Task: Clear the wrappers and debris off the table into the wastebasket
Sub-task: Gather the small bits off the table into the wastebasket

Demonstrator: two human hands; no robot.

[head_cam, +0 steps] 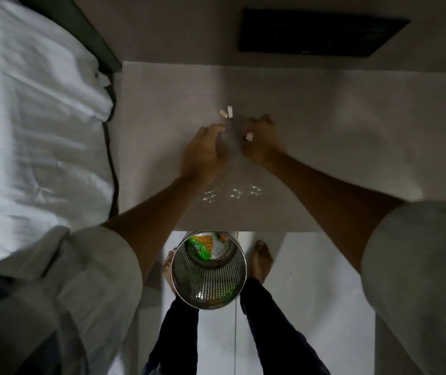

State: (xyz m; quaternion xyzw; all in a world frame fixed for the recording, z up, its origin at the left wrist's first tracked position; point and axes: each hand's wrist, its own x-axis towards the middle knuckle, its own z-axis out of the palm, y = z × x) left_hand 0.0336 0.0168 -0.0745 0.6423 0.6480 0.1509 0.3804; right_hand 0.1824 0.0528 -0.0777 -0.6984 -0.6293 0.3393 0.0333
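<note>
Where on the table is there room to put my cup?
The table is bare right of the right hand, and left of the left hand toward the bed. It is crowded mid-table, by the small scraps.

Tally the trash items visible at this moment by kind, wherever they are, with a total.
Small white scraps on the table: 2
White scrap in the right hand: 1
Green wrapper in the wastebasket: 1
Total: 4

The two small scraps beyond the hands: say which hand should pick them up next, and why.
Left, probably. The left hand looks empty and lies just below the two scraps, while the right hand already pinches a white scrap.
</note>
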